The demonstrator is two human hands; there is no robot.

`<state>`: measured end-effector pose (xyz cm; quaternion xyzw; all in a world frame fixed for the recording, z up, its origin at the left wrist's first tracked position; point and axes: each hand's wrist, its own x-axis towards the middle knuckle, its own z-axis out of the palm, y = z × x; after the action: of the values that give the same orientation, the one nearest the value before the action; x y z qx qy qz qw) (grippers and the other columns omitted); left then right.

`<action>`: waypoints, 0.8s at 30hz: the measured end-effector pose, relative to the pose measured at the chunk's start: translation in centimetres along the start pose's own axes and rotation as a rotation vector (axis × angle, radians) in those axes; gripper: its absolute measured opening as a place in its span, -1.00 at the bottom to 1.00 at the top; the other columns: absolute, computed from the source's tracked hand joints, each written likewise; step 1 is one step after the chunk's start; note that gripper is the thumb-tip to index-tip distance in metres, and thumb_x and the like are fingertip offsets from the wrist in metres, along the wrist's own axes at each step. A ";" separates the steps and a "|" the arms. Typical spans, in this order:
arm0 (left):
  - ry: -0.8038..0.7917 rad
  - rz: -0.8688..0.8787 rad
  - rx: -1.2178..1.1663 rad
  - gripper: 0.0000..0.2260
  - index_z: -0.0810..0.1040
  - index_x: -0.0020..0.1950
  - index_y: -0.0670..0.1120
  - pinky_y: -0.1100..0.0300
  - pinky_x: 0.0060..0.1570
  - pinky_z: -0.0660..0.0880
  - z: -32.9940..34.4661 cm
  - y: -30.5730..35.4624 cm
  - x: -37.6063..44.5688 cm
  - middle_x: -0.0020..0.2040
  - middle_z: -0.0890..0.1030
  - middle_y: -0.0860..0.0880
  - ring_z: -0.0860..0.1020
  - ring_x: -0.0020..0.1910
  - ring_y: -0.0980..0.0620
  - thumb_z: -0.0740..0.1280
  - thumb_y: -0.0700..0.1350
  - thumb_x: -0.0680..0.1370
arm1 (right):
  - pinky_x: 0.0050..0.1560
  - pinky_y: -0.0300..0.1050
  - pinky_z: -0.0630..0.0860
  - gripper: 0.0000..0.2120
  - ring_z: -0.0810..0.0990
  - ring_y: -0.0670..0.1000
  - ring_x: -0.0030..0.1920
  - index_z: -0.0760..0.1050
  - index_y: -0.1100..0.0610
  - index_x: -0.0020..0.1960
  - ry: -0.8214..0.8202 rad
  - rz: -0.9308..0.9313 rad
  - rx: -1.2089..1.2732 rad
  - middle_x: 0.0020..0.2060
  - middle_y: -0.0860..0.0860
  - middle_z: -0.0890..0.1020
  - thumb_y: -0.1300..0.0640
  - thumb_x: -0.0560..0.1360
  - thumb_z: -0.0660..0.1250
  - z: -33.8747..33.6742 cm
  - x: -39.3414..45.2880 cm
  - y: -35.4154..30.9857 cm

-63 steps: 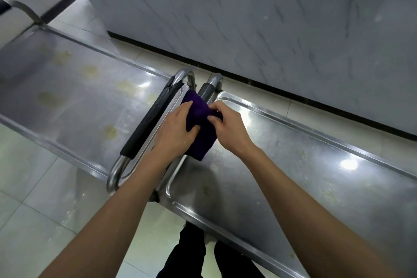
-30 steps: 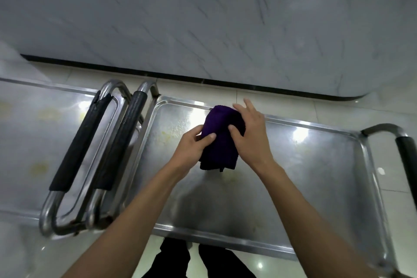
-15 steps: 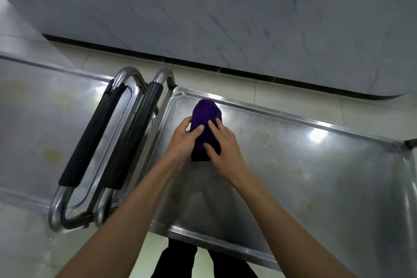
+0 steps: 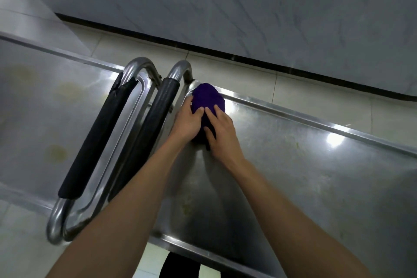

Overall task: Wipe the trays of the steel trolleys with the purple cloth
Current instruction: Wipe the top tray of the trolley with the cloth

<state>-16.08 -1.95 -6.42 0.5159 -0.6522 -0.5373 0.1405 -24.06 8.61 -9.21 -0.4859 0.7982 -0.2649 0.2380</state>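
Your left hand (image 4: 188, 121) and right hand (image 4: 222, 133) lie side by side on the bunched purple cloth (image 4: 207, 99), fingers laid flat and pressing it down rather than pinching. The cloth sits in the far left corner of the right trolley's tray (image 4: 304, 165), just beside its black-sleeved handle (image 4: 146, 140). A second trolley's tray (image 4: 45, 106) adjoins on the left.

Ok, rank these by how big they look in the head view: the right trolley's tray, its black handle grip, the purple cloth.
1. right trolley's tray, by far.
2. black handle grip, long and narrow.
3. purple cloth, bunched and partly hidden under the left hand and right hand.
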 end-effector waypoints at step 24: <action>0.090 0.045 0.671 -0.36 0.03 0.62 -0.06 -0.09 0.50 0.25 -1.8 -5.6 -4.4 0.59 0.19 -0.08 0.19 0.56 -0.06 0.25 -0.11 0.61 | 0.58 0.17 -0.17 -0.44 -0.18 0.08 0.60 0.06 -0.03 0.61 -0.161 -0.257 -0.409 0.62 0.00 -0.02 -0.16 0.66 0.04 3.3 7.1 1.1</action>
<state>-9.95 1.33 -8.81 0.5422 -0.7971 -0.2659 0.0033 -25.64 1.97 -13.27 -0.6408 0.7454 -0.0866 0.1620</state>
